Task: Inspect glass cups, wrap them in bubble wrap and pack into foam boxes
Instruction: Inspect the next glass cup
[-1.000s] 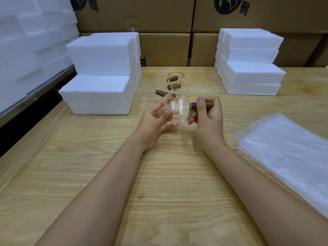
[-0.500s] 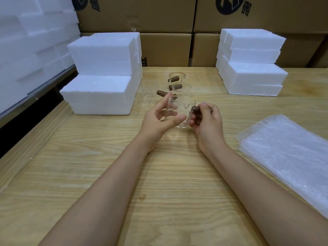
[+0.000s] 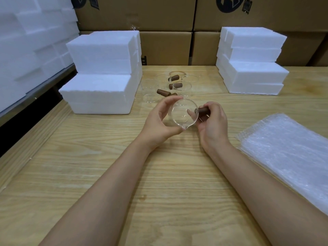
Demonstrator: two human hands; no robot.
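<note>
Glass cup (image 3: 184, 115): cradle rim in curled fingers of left hand (image 3: 159, 125), clamp brown handle (image 3: 203, 110) in right hand (image 3: 213, 125); rotate slowly, chips probably faint.

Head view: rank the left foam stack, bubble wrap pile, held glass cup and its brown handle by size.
Left foam stack and bubble wrap pile: alike, wrap nearer and cropped, so unranked.
Then held glass cup.
Then brown handle.

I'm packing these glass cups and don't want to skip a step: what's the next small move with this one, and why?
Probably carry the glass cup right to the bubble wrap sheets. The right hand grips its brown handle, the left hand holds its side, its mouth faces the camera for inspection, and it is unwrapped.
</note>
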